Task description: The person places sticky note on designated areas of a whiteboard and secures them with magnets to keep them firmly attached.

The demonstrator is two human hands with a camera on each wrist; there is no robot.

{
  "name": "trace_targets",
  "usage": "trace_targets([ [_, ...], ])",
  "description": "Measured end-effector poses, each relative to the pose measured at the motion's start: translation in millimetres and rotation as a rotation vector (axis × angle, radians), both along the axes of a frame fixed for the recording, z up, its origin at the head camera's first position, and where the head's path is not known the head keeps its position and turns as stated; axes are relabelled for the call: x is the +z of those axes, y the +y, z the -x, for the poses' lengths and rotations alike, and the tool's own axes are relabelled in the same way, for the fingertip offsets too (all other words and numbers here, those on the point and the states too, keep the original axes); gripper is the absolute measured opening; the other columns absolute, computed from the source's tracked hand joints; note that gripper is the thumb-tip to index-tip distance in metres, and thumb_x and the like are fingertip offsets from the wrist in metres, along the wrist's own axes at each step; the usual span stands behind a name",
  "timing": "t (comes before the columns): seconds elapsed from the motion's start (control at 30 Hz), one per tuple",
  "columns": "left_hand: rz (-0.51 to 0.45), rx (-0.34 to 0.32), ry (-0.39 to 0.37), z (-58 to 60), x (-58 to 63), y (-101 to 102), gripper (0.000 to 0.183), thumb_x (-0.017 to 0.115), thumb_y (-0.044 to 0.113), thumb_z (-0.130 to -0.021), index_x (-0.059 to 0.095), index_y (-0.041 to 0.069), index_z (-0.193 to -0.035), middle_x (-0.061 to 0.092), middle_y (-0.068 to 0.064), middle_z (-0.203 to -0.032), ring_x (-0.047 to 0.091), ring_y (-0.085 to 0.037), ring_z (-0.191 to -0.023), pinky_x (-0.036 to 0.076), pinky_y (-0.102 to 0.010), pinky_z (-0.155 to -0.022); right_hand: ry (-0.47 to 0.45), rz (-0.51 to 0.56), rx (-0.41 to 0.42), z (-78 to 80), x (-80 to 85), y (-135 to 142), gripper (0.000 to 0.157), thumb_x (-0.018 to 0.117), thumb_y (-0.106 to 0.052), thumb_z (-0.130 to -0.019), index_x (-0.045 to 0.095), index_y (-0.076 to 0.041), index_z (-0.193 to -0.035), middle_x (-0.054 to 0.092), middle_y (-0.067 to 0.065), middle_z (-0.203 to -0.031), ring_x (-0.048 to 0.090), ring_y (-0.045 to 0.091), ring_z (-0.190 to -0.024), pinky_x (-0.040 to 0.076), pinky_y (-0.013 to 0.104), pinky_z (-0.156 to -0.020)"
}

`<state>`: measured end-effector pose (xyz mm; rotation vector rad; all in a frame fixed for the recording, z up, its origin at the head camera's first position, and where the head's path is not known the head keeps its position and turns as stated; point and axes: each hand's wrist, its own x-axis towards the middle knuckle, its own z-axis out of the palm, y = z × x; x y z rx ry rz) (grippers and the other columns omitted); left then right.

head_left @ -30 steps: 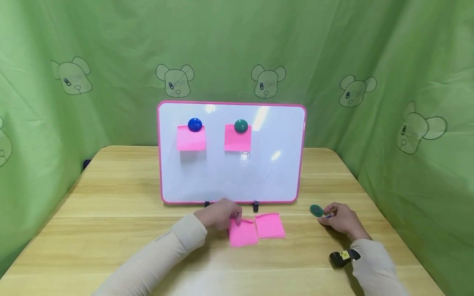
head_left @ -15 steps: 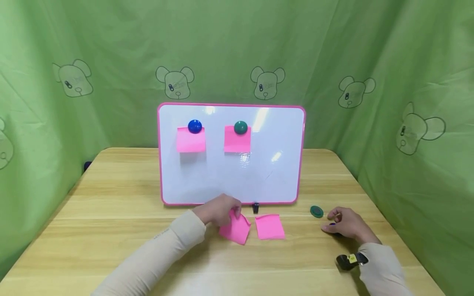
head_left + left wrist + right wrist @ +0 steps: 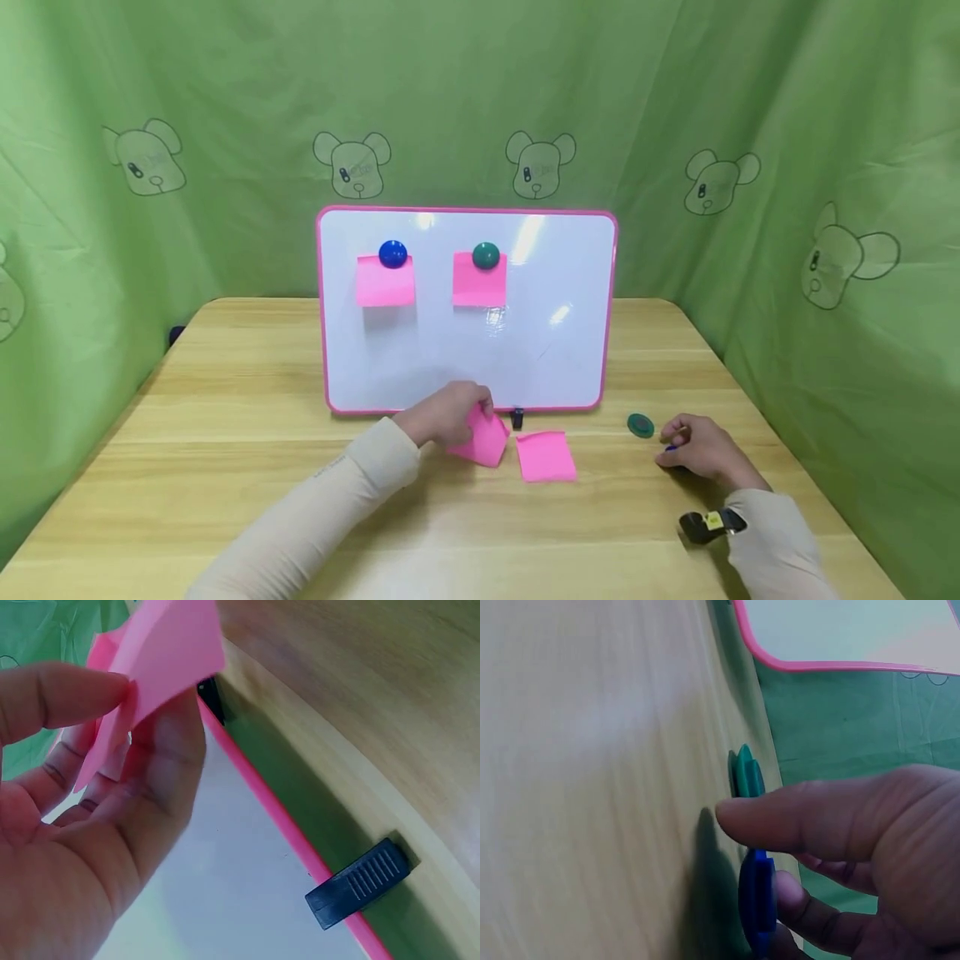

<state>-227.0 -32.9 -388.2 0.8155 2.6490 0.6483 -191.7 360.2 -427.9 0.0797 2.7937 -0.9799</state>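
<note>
My left hand (image 3: pixel 447 414) pinches a pink sticky note (image 3: pixel 483 439) at the whiteboard's lower edge. In the left wrist view the note (image 3: pixel 176 656) bends between thumb and fingers, above a black clip foot (image 3: pixel 360 883). A second pink sticky note (image 3: pixel 546 457) lies on the table just to the right. Over at the right, my right hand (image 3: pixel 703 450) holds a blue magnet (image 3: pixel 756 900) between thumb and fingers, close over the table; the fingers hide most of it in the head view. Just left of that hand lies a green round magnet (image 3: pixel 641 425).
The pink-framed whiteboard (image 3: pixel 555 350) stands upright on the wooden table (image 3: pixel 247 467). A blue magnet (image 3: pixel 393 254) and a green magnet (image 3: pixel 486 256) hold two pink notes on it. Green curtain (image 3: pixel 450 75) surrounds the table. A black device (image 3: pixel 701 527) sits at the right wrist.
My left hand has lifted the left sticky note off the table, up toward the board. The right hand has shifted slightly right, away from the green magnet, keeping the blue one.
</note>
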Motion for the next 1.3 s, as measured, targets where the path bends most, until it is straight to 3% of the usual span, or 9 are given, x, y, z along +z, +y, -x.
trace_targets([
  [0.47, -0.104, -0.035, 0.135, 11.0, -0.2, 5, 0.027, 0.060, -0.011, -0.077, 0.063, 0.014, -0.087, 0.055, 0.004, -0.079, 0.050, -0.015, -0.079, 0.045, -0.024, -0.071, 0.074, -0.031, -0.024, 2.1, 0.9, -5, 0.027, 0.060, -0.014, -0.089, 0.060, 0.008, -0.105, 0.058, 0.012, -0.092, 0.054, 0.025, -0.083, 0.046, 0.032, -0.068],
  [0.63, -0.127, -0.026, 0.150, 13.4, 1.1, 8, 0.027, 0.061, -0.011, -0.078, 0.065, 0.010, -0.094, 0.058, 0.002, -0.088, 0.052, -0.015, -0.084, 0.047, -0.024, -0.077, 0.083, -0.024, -0.038, 2.7, 1.9, -7, 0.026, 0.059, -0.014, -0.090, 0.062, 0.007, -0.104, 0.061, 0.014, -0.093, 0.055, 0.027, -0.084, 0.047, 0.032, -0.067],
  [0.73, -0.133, -0.024, 0.171, 14.2, 3.6, 10, 0.031, 0.062, -0.012, -0.077, 0.067, 0.007, -0.101, 0.063, -0.002, -0.099, 0.057, -0.017, -0.095, 0.048, -0.026, -0.086, 0.116, -0.033, -0.055, 3.2, 2.5, -9, 0.027, 0.057, -0.016, -0.092, 0.065, 0.006, -0.106, 0.064, 0.018, -0.098, 0.058, 0.030, -0.088, 0.049, 0.034, -0.068],
  [0.87, -0.129, -0.016, 0.187, 14.7, 7.6, 14, 0.037, 0.063, -0.012, -0.077, 0.067, 0.005, -0.109, 0.064, -0.006, -0.110, 0.057, -0.021, -0.109, 0.047, -0.028, -0.094, 0.195, -0.047, -0.081, 3.9, 3.0, -8, 0.037, 0.053, -0.025, -0.098, 0.065, 0.007, -0.114, 0.063, 0.027, -0.111, 0.058, 0.041, -0.099, 0.052, 0.046, -0.077],
  [1.0, -0.126, 0.013, 0.158, 14.9, 10.7, 19, 0.042, 0.063, -0.013, -0.078, 0.066, 0.004, -0.116, 0.062, -0.007, -0.115, 0.056, -0.019, -0.106, 0.048, -0.025, -0.088, 0.259, -0.032, -0.106, 5.8, 4.8, -8, 0.048, 0.050, -0.035, -0.100, 0.059, 0.007, -0.123, 0.055, 0.034, -0.122, 0.053, 0.049, -0.109, 0.047, 0.057, -0.087],
  [1.3, -0.147, 0.052, 0.124, 19.9, 11.2, 25, 0.044, 0.062, -0.012, -0.078, 0.066, 0.007, -0.118, 0.061, -0.006, -0.113, 0.052, -0.016, -0.097, 0.047, -0.021, -0.079, 0.342, -0.005, -0.174, 9.4, 11.9, -17, 0.046, 0.061, -0.036, -0.095, 0.057, 0.006, -0.114, 0.058, 0.030, -0.112, 0.056, 0.041, -0.099, 0.050, 0.048, -0.079],
])
